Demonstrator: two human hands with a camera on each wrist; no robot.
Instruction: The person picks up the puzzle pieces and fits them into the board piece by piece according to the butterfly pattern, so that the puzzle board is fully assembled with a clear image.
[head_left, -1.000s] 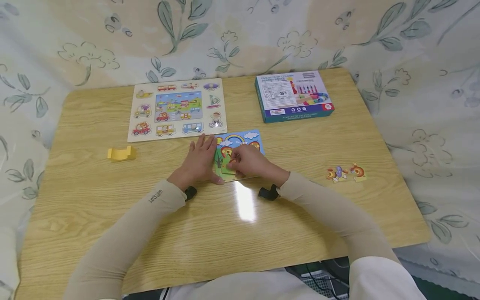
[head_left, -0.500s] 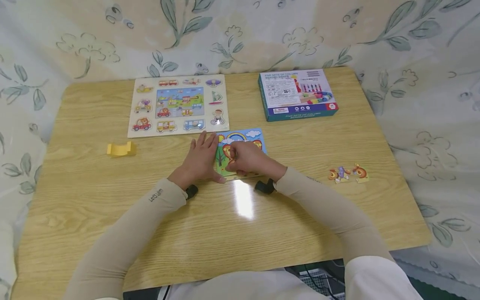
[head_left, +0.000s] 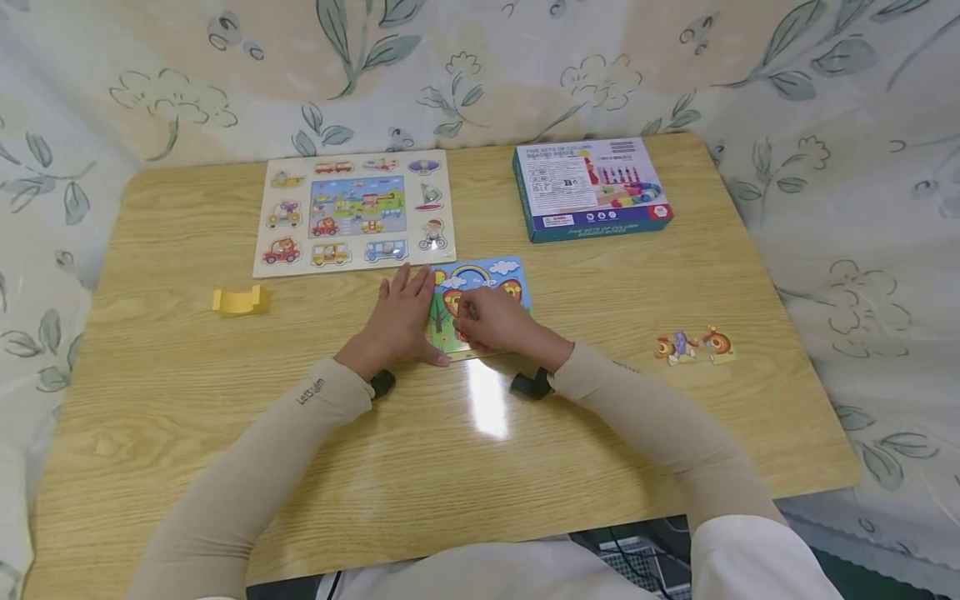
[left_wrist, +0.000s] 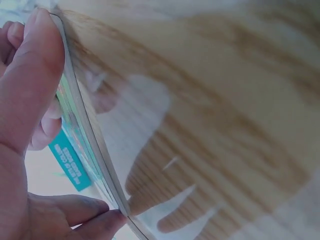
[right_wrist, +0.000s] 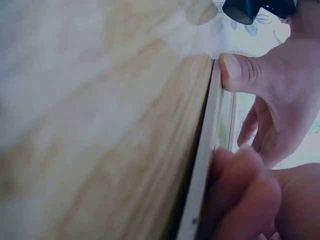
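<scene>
In the head view a small picture puzzle board (head_left: 504,267) with a rainbow, clouds and bear faces lies flat at mid-table. My left hand (head_left: 397,321) rests along its left side, fingers extended and thumb at the near edge. The left wrist view shows the thumb (left_wrist: 42,65) against the board's rim. My right hand (head_left: 498,318) is over the board's middle with fingers curled down at its surface. Whether a piece is between those fingertips is hidden. The right wrist view shows curled right fingers (right_wrist: 245,195) beside the board edge. Two loose bear puzzle pieces (head_left: 718,343) lie to the right.
A larger vehicle puzzle board (head_left: 262,225) lies behind the left hand, close to the small board. A boxed bead set (head_left: 592,192) stands at the back right. A yellow curved block (head_left: 242,301) sits at the left. A patterned curtain (head_left: 480,75) borders the table.
A green-based piece, tilted under my right fingers a second ago, now lies about flush in the board. The right fingers have shifted slightly upward over it. The left hand stays in place.
</scene>
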